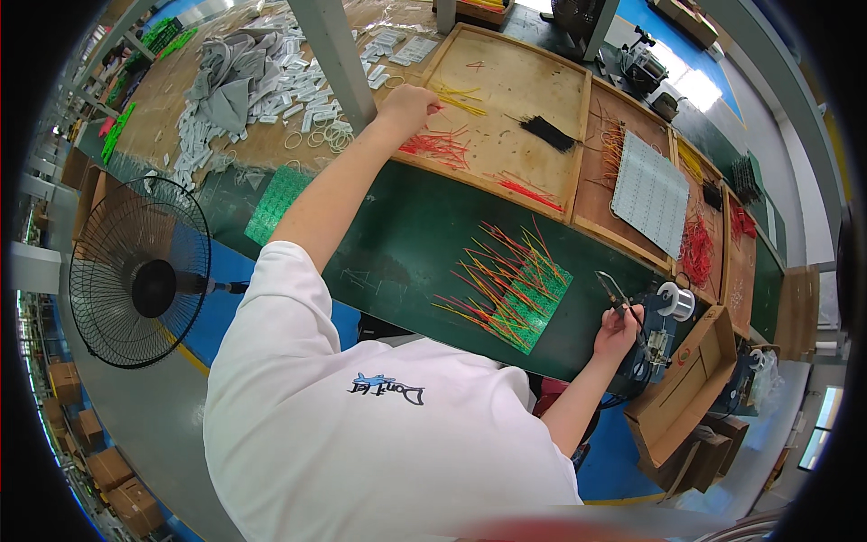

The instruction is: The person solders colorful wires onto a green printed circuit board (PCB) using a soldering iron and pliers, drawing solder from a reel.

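Observation:
My left hand [406,110] reaches over the near left side of a wooden tray [501,54], its fingers pinched, with thin red wire at the tips. Just below it lies a loose pile of red wires [435,147]. Yellow wires [461,98] are to its right. At the right, my right hand [617,331] grips a soldering iron [618,305] by its handle, beside a solder wire spool [675,301] on a stand. Between my arms, a green circuit board panel [540,316] rests on the green table, with many red and yellow wires [501,280] standing up from it.
Black wires [547,134] and more red wires [526,190] lie in the tray. A second tray holds a pale panel [650,191]. Left are another green panel [275,203], white parts [316,95], a metal post [334,54] and a fan [152,287]. A cardboard box [682,397] stands right.

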Demonstrator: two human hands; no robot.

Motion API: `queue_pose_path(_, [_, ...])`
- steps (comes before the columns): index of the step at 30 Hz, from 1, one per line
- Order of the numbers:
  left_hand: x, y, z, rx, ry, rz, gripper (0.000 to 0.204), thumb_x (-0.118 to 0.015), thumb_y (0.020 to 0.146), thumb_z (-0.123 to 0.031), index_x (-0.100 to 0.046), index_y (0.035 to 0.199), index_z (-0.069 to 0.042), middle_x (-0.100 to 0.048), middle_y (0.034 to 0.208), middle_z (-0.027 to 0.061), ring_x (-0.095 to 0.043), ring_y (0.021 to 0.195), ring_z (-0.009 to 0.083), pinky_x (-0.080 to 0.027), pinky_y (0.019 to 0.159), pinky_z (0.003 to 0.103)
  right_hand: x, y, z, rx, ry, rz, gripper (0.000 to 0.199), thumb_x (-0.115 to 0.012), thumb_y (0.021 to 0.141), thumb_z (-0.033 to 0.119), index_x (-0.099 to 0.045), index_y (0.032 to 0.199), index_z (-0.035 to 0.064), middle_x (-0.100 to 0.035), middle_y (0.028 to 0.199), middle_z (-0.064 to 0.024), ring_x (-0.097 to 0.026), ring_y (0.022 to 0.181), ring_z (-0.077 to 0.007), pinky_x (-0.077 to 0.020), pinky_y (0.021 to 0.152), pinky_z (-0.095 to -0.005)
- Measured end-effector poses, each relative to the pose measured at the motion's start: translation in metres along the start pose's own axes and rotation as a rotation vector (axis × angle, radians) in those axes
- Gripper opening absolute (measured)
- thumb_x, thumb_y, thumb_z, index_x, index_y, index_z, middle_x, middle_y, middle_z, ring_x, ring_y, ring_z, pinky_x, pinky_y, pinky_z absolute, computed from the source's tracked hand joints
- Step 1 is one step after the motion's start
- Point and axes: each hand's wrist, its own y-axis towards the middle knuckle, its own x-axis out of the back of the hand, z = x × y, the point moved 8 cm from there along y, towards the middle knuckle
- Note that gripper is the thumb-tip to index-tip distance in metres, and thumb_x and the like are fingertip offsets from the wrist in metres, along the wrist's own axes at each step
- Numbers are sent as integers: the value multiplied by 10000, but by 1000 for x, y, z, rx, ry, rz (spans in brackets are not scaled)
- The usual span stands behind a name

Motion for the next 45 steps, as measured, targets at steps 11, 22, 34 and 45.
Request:
queue_pose_path(11, [-11,-15,27,118,-498,68,119,-480,894,-94,-583,853,-50,-580,698,29,-536,618,192,-437,584,335,-5,-2,-3,-59,-41,-23,53,-549,922,78,-548,869,80,-594,688,-45,-439,523,-110,-346,511,-270])
queue_pose_path(22, [77,-230,78,546,-1287,62,284,-440,1006,-300,-403,767,-151,-300,684,-67,-255,593,72,-251,555,256,12,7,-6,-22,73,62,46,-551,934,81,-574,899,64,-626,748,-68,-429,546,-123,-322,518,-278])
queue_pose_path(34, [94,-304,221,608,-77,-350,430,-436,1031,-394,-570,921,0,-634,921,247,-585,923,469,-464,774,491,4,8,-3,-6,13,213,51,-556,921,67,-555,871,61,-656,775,-63,-405,531,-95,-314,520,-260])
queue_pose_path(45, [89,-292,217,593,440,-323,398,-412,1028,-361,-605,895,-39,-680,956,210,-628,913,438,-471,801,565,-11,2,-3,-20,25,195,50,-565,920,75,-561,871,70,-599,731,-53,-436,569,-127,-334,549,-279])
